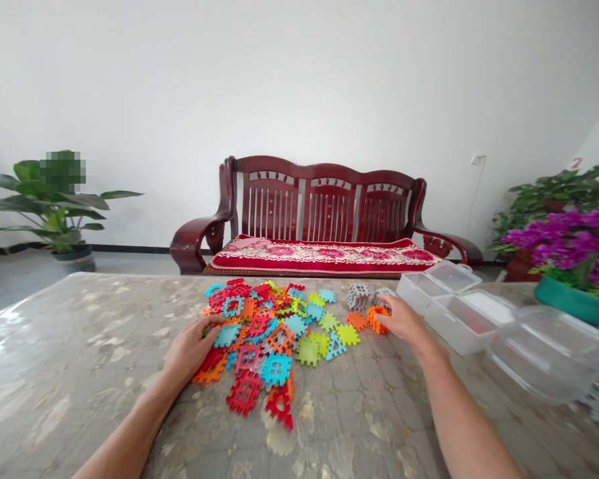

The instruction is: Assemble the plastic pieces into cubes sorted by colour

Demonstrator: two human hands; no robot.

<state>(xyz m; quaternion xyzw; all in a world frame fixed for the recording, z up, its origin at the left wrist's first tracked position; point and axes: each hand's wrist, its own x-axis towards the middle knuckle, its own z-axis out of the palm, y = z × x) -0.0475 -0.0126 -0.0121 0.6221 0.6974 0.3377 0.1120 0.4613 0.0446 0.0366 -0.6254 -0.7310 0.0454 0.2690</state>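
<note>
Left hand (192, 346) lay flat, fingers spread, on the near-left edge of the tile pile (269, 339) on the table (80, 346); right hand (402, 319) was closed around an orange tile stack (378, 319) just beside the grey stacks (359, 296). Judgement: keep the stack pinched square (edges aligned), and let the left palm pin loose tiles while one is drawn free.

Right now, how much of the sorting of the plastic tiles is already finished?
Little looks done: two small grey stacks stand apart from the pile. In hand: the right hand grips a small stack of orange tiles, and the left hand rests on the pile's edge. Left: most of the colourful tiles lie mixed on the table, and the clear boxes look empty.
</note>
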